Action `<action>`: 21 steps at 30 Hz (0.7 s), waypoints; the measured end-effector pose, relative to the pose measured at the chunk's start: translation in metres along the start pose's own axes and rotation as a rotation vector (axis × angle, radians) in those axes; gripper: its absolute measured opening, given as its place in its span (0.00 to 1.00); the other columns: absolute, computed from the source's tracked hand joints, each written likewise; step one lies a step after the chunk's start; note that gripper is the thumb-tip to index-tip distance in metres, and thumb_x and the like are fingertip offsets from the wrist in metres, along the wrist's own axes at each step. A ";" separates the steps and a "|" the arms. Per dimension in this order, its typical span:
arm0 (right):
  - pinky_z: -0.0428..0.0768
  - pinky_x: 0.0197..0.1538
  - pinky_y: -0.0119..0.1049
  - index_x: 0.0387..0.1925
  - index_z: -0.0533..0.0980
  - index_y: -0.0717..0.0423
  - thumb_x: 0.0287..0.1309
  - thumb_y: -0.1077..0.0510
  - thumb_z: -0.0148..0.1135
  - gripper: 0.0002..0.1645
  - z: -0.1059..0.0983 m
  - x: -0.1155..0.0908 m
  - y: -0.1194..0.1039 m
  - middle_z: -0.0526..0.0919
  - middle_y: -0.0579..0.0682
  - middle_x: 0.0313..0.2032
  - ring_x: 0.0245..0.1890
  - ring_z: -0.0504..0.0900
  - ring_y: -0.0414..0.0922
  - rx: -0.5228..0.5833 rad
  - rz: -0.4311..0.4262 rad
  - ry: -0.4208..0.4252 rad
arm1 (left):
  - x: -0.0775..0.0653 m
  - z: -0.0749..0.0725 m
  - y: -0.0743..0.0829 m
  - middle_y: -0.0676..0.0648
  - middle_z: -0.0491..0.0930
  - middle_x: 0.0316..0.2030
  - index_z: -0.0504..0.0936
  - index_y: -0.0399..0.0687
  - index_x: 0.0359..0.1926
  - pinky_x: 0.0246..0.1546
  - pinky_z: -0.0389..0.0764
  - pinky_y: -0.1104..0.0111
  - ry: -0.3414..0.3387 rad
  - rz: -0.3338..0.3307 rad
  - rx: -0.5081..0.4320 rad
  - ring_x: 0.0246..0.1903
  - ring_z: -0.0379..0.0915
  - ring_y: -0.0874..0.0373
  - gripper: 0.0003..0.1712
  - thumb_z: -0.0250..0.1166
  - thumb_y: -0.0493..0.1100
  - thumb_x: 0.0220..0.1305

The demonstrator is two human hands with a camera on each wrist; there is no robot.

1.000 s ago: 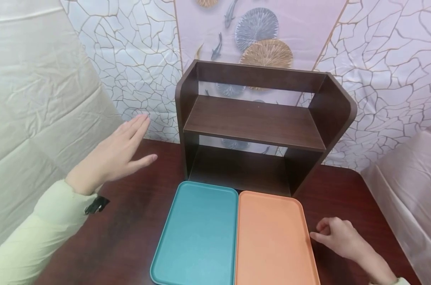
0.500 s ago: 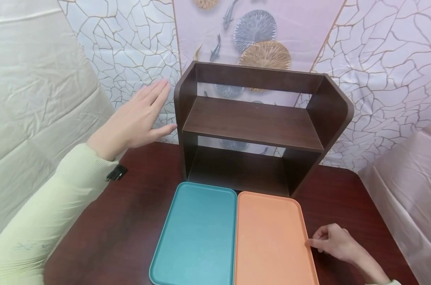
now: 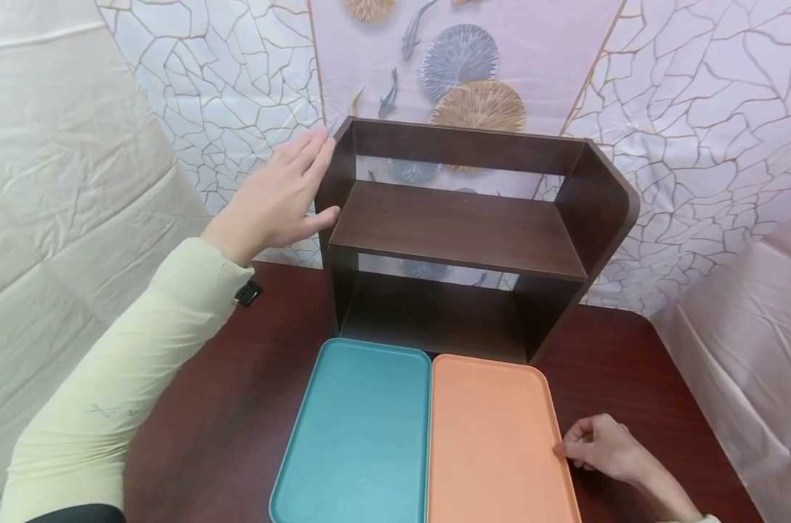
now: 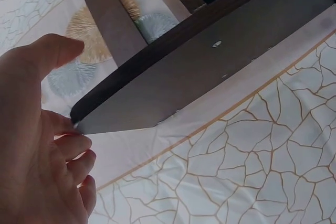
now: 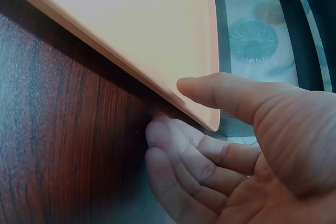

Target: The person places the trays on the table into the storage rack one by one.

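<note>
In the head view, a dark brown two-tier shelf (image 3: pixel 457 225) stands behind a teal tray (image 3: pixel 356 428) and an orange tray (image 3: pixel 496 436). My left hand (image 3: pixel 277 192) is at the shelf's upper left side, fingers straight and thumb spread apart. In the left wrist view, the index finger of that left hand (image 4: pixel 39 129) meets the corner of the side panel (image 4: pixel 173 72). My right hand (image 3: pixel 604 447) holds the right rim of the orange tray. From the right wrist, the thumb (image 5: pixel 210 90) lies over the tray's rim (image 5: pixel 126 72) and the curled fingers sit below it.
Both trays lie side by side on a dark red wooden table (image 3: pixel 199 428). Patterned cloth (image 3: pixel 709 145) hangs behind the shelf. Plain pale cloth (image 3: pixel 55 240) drapes at the left, and more pale cloth (image 3: pixel 755 356) hangs at the right.
My left hand has moved up and right, from beside the shelf to its upper left side. The right hand has shifted slightly left, its thumb now over the orange tray's rim.
</note>
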State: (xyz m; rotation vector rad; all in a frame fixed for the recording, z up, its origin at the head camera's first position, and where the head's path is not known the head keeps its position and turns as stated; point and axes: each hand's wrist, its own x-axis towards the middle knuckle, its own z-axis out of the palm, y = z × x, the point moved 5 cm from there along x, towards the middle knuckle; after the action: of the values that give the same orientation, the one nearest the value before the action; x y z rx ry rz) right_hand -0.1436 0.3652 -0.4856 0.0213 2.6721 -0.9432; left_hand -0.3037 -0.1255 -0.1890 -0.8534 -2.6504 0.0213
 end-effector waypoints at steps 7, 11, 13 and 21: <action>0.81 0.26 0.31 0.28 0.82 0.58 0.61 0.53 0.75 0.13 0.002 0.003 0.002 0.84 0.47 0.21 0.22 0.81 0.40 0.025 0.008 -0.002 | 0.007 0.006 -0.002 0.33 0.43 0.85 0.43 0.30 0.83 0.85 0.48 0.44 -0.001 -0.005 0.027 0.85 0.40 0.39 0.49 0.52 0.51 0.74; 0.80 0.25 0.31 0.27 0.81 0.58 0.60 0.55 0.75 0.13 0.004 0.005 -0.001 0.83 0.47 0.19 0.21 0.81 0.41 0.037 0.013 0.000 | 0.008 0.005 -0.004 0.34 0.43 0.85 0.44 0.30 0.83 0.85 0.49 0.44 0.008 -0.004 0.042 0.85 0.41 0.39 0.48 0.52 0.49 0.73; 0.81 0.25 0.32 0.27 0.81 0.59 0.59 0.57 0.75 0.12 0.005 0.005 -0.001 0.83 0.48 0.19 0.20 0.81 0.41 0.051 0.009 0.000 | 0.008 0.005 -0.003 0.34 0.44 0.85 0.44 0.30 0.83 0.85 0.49 0.45 0.008 -0.003 0.050 0.85 0.41 0.39 0.48 0.52 0.49 0.73; 0.84 0.25 0.33 0.27 0.80 0.65 0.59 0.65 0.70 0.08 0.009 0.008 0.002 0.83 0.50 0.21 0.21 0.81 0.40 0.133 -0.058 -0.059 | 0.009 0.007 -0.003 0.33 0.44 0.85 0.44 0.30 0.83 0.85 0.50 0.45 0.012 0.008 0.075 0.85 0.42 0.38 0.47 0.52 0.48 0.73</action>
State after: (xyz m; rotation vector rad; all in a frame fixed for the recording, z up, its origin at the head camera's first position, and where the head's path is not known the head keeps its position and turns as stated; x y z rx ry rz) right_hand -0.1489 0.3600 -0.4961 -0.0540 2.5646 -1.1198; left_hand -0.3143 -0.1222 -0.1924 -0.8375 -2.6173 0.1163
